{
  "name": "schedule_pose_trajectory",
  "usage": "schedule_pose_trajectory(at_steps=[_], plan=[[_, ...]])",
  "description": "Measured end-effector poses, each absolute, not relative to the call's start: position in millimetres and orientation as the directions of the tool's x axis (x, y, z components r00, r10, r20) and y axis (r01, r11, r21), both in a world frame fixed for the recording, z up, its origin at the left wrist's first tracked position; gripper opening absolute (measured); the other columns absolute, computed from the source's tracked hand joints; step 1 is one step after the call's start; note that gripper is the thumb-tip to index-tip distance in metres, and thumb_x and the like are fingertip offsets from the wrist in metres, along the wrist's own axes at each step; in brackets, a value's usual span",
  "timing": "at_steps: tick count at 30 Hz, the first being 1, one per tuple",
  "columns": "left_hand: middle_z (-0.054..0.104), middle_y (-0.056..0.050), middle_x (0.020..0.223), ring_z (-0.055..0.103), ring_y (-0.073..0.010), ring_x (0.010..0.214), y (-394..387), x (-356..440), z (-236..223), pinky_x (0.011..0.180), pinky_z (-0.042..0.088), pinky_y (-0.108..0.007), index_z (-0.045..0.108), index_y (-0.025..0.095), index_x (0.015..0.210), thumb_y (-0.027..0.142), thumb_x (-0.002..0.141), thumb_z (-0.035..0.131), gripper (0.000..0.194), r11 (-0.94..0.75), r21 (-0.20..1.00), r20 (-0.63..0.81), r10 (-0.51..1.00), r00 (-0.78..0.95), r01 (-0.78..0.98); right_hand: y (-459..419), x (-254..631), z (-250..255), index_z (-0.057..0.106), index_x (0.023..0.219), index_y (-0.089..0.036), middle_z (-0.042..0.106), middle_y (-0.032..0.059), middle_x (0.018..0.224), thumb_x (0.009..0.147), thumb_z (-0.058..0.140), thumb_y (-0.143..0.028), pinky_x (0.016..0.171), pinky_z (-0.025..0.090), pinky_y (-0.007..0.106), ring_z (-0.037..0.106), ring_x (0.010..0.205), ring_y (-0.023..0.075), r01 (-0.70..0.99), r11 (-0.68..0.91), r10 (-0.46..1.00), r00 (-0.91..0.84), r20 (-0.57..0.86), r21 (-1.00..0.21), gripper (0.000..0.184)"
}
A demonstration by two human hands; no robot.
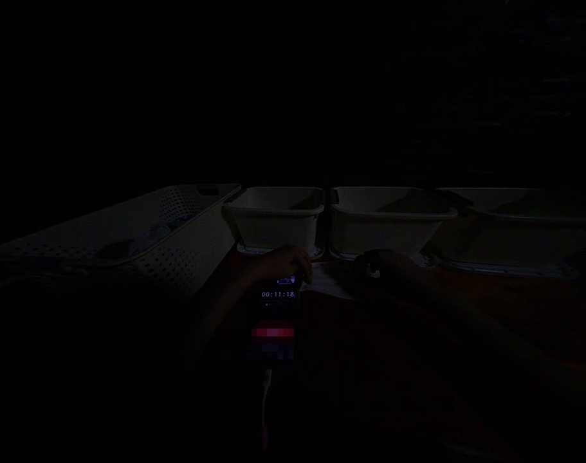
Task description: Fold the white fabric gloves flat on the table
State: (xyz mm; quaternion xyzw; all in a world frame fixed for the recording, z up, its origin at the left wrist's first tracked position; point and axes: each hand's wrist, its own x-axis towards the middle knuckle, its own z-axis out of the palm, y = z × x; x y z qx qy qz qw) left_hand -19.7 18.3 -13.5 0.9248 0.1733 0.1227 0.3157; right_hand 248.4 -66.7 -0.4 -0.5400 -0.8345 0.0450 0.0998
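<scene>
The scene is very dark. A phone with a lit screen showing a timer lies upright before me, a white cable running from its lower end. My left hand curls over the phone's top edge, fingers wrapped on it. My right hand rests to the right of the phone on a pale sheet; its fingers look curled, something small and pale by them that I cannot make out.
Three white rectangular bins stand in a row behind the hands: one, one and one. A perforated white basket lies at the left. The surface looks reddish brown.
</scene>
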Motion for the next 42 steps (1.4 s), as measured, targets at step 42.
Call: schedule_pose_trajectory(at_steps=[42], plan=[[0.066, -0.004, 0.085, 0.059, -0.0101, 0.078, 15, -17, -13, 0.075, 0.044, -0.023, 0.069, 0.015, 0.075, -0.004, 0.068, 0.039, 0.036, -0.749, 0.587, 0.113, 0.451, 0.885, 0.307, -80, 243, 18, 0.067, 0.085, -0.018, 0.067, 0.0033, 0.080, 0.075, 0.054, -0.015, 0.060, 0.043, 0.021, 0.059, 0.065, 0.0121, 0.900, 0.390, 0.903, -0.415, -0.107, -0.196, 0.017]])
